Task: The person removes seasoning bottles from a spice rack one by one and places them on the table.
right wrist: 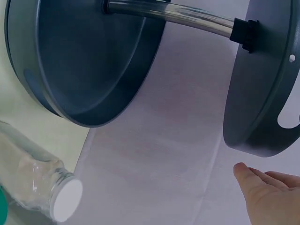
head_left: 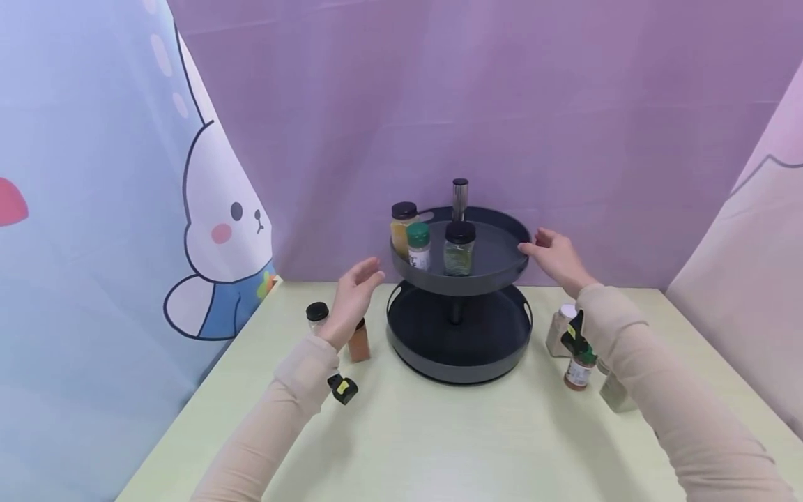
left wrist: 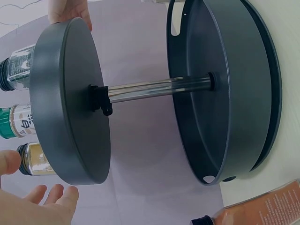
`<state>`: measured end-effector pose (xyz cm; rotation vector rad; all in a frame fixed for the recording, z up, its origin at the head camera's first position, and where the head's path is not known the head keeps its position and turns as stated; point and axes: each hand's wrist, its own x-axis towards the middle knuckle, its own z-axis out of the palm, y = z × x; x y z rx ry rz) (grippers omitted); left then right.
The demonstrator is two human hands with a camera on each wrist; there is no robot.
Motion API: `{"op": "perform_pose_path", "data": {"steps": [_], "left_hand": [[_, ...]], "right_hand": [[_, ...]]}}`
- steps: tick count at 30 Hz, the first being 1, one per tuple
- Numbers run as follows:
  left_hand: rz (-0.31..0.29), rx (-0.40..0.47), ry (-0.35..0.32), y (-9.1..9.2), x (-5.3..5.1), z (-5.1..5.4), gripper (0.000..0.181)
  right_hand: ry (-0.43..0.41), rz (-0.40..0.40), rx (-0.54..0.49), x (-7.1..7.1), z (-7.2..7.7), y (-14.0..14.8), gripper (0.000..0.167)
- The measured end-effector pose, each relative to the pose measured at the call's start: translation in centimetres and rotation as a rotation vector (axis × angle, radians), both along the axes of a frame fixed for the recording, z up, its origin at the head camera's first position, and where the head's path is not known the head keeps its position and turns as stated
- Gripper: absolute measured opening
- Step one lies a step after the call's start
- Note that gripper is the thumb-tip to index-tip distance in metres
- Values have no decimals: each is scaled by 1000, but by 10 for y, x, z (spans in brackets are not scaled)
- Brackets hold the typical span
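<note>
A dark grey two-tier turntable rack (head_left: 458,282) stands on the table, with a metal post through its middle. On its upper tray are a yellow-filled jar (head_left: 404,233) with a black lid, a green-capped spice bottle (head_left: 419,251) and a black-lidded jar of green herbs (head_left: 459,252). My left hand (head_left: 353,300), fingers loosely bent, hovers left of the upper tray and holds nothing. At the tray's right rim, my right hand (head_left: 557,261) has its thumb and fingers extended; the right wrist view shows a small gap to the rim (right wrist: 255,147). The lower tray (left wrist: 197,93) holds no jars.
Left of the rack stand an orange-brown spice bottle (head_left: 360,343) and a black-lidded jar (head_left: 317,312), partly behind my left hand. On the right are a white-capped bottle (right wrist: 35,173), a green-capped bottle (head_left: 578,374) and another container (head_left: 617,396). A purple curtain (head_left: 351,139) hangs behind.
</note>
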<state>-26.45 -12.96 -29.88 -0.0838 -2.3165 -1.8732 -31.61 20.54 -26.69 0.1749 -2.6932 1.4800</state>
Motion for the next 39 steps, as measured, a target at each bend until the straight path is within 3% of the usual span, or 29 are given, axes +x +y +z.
{"op": "perform_pose_path", "data": {"steps": [10, 17, 22, 30, 39], "left_hand": [[-26, -3, 50, -7, 0, 3, 47], [-37, -5, 69, -12, -8, 9, 48], [-25, -30, 89, -14, -21, 19, 49], [-41, -93, 114, -13, -46, 44, 51], [-219, -171, 113, -9, -70, 61, 65]], "right_hand": [[-18, -1, -34, -4, 2, -4, 65], [-38, 0, -30, -4, 1, -6, 62], [-31, -11, -32, -6, 1, -6, 61], [-38, -3, -49, -7, 2, -5, 62], [-53, -3, -34, -6, 3, -4, 62]]}}
